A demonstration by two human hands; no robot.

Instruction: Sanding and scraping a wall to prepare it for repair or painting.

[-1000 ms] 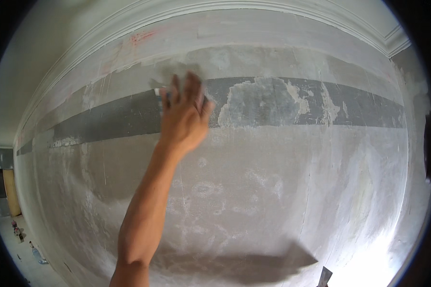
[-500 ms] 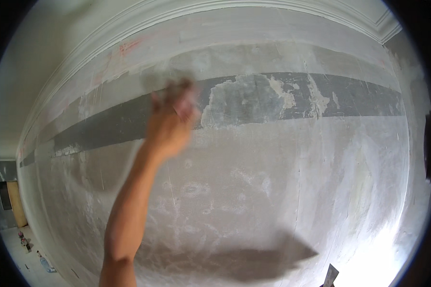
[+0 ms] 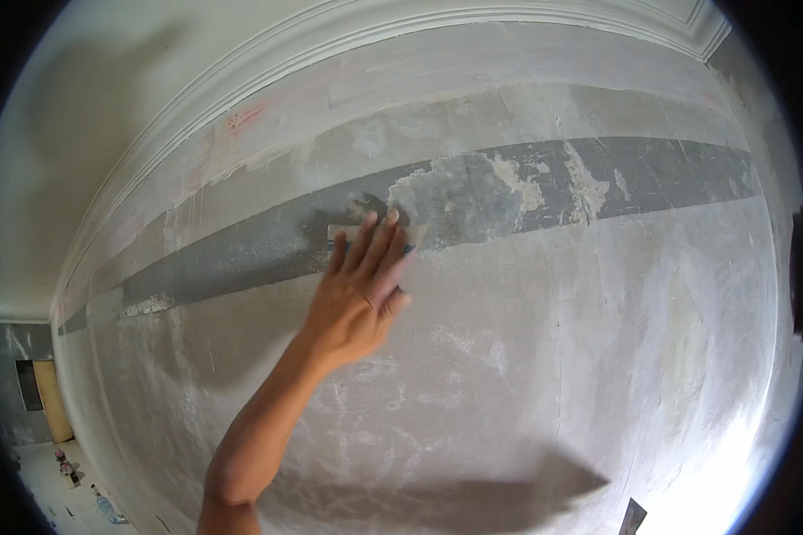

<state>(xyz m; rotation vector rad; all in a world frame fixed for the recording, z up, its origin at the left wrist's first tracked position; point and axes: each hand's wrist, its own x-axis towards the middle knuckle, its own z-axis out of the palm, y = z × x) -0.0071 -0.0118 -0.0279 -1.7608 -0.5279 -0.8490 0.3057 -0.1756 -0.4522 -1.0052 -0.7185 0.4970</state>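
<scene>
My left hand point(image 3: 357, 299) is pressed to the wall with its back toward me and fingers pointing up. Beneath the fingers is a flat, pale scraper point(image 3: 415, 234), with a bit of blue showing. Its edge lies against the dark grey band point(image 3: 241, 245) that crosses the wall, just left of a rough lighter grey patch point(image 3: 459, 201). At the lower right edge a putty knife's metal blade point(image 3: 633, 517) pokes into view; its handle is cut off. My right hand is out of the picture.
White moulding point(image 3: 330, 22) runs along the ceiling edge above the wall point(image 3: 473, 357). A dark object point(image 3: 798, 272) is on the right-hand wall. Far left, a wooden board point(image 3: 53, 401) stands upright, with a clear bottle point(image 3: 107, 506) on the floor. Bright light falls at lower right.
My left hand has come down and to the right, from the band's upper edge to its lower part, and now presses the scraper to the wall. The view has shifted slightly.
</scene>
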